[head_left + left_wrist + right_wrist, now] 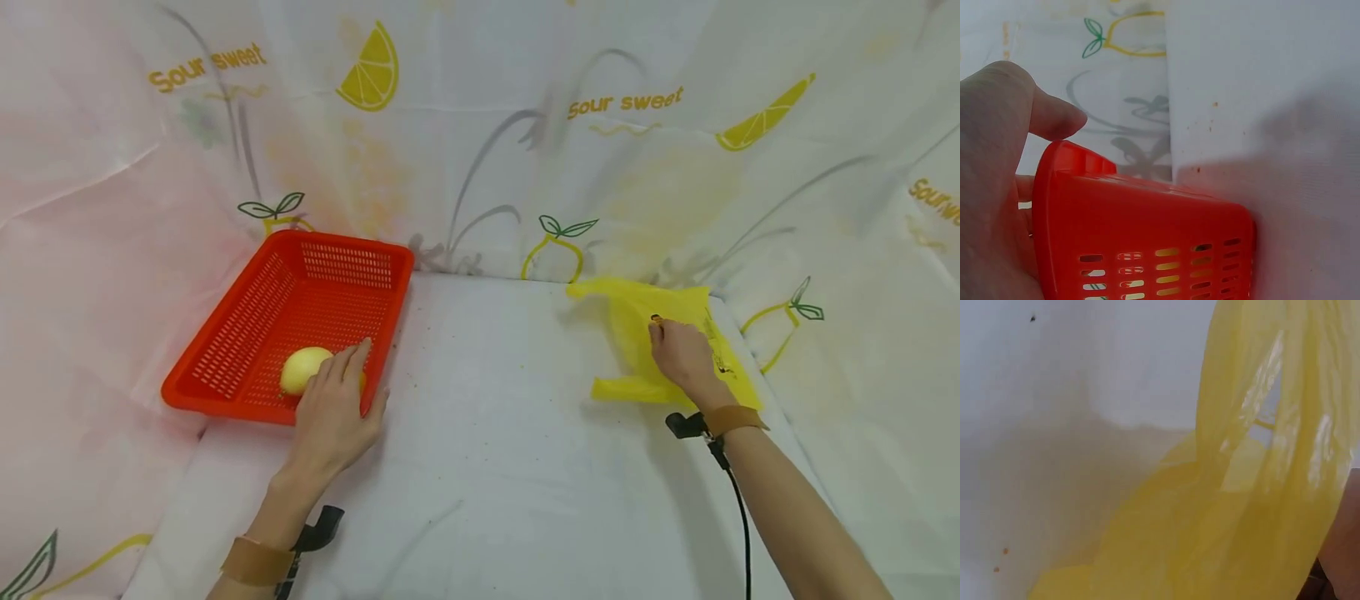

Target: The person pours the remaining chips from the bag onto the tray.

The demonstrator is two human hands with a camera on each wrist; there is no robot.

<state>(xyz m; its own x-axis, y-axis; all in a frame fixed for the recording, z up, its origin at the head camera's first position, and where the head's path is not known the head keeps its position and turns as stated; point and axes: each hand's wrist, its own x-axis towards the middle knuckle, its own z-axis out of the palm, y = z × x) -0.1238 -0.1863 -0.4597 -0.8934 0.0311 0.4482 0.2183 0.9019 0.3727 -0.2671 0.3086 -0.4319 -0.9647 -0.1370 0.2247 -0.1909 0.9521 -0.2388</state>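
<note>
Reaching over the near right corner of a red slotted basket (pixel 232 407), a person's left hand (pixel 336 421) hangs its fingers inside the rim, with the thumb apart on the outer side. The left grip is loose, fingers long and only slightly bent; whether the fingertips touch anything is hidden. Just beside them, on the basket floor near its front wall, sits a pale yellow round fruit (pixel 306 369), partly covered by the hand. A small patch of deeper yellow (pixel 363 382) shows between fingers and rim, too hidden to identify. From the left wrist, yellow glimpses appear through the slots in the basket wall.

At right, well apart from the basket, the person's right hand (pixel 686 358) has a closed grip on a thin yellow plastic bag (pixel 633 333), its fingers curled around a gathered part. The bag spreads across the far right of the white surface (pixel 487 375), with dark printing on one side; the right wrist view shows it hanging in folds, a long gap between two strands.

Brown straps (pixel 257 561) circle both wrists. Small specks dot the surface, and behind it hangs a pale backdrop (pixel 480 75) printed with lemons and the words "Sour sweet."
</note>
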